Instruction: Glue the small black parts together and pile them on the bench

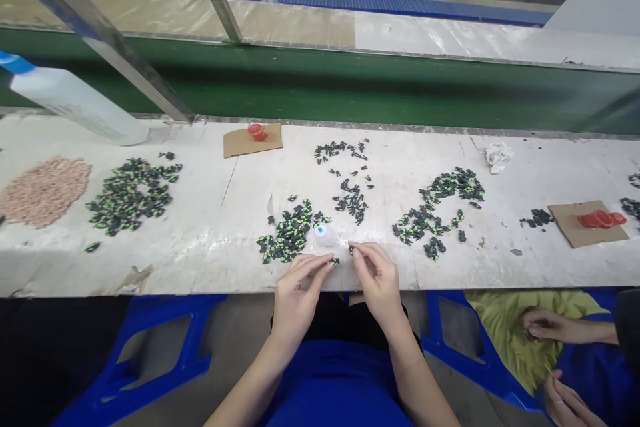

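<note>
L hand [296,288], blk/grn pc [335,261] at fingertips [325,259]

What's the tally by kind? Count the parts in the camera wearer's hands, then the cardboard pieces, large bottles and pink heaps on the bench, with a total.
In hand: 2 (black-and-green part, left hand; dark part, right hand)
Cardboard pieces: 2
Large bottle: 1
Pink heap: 1
Total: 6

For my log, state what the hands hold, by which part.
Left hand: green-marked piece, by its left end. Right hand: dark piece; gripped part unclear.
</note>
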{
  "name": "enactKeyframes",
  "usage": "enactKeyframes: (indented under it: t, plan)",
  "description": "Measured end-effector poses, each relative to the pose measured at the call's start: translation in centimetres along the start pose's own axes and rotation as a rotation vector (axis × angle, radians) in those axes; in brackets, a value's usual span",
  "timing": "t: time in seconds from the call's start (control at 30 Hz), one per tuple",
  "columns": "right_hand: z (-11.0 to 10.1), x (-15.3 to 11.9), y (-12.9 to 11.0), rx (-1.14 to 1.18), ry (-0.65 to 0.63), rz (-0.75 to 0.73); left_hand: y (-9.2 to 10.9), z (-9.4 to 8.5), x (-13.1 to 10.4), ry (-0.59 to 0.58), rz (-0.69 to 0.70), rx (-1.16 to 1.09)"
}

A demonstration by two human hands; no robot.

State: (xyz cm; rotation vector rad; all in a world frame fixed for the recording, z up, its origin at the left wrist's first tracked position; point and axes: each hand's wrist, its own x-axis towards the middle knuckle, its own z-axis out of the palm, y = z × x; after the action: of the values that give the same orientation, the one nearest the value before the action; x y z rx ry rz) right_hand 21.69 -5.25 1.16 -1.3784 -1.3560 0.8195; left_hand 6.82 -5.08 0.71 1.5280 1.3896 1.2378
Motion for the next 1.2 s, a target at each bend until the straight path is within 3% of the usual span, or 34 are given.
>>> enactKeyframes:
  t: [0.33, 0.67, 1.0, 1.2]
  plan:
    - [-0.5, -0.6, 0.1, -0.35, -0.17, -0.359, 0.1, -0.2, 0.3, -0.063, 0.128, 0.078]
    - [-0.7, -0.4, -0.6, -0.538, -0.257, -0.453, -0.2, -0.6, 0.5, -0.127, 0.134, 0.1]
    - [-0.6, -0.3, 0.4, -0.435, -0.225, -0.401, 0.3, -0.4, 0.7, -0.162, 0.013, 0.053]
    - [-0.7, -0.6, -0.2, -0.053, -0.192, -0.094, 1.0, -0.3, 0.6, -0.15, -0.095, -0.022]
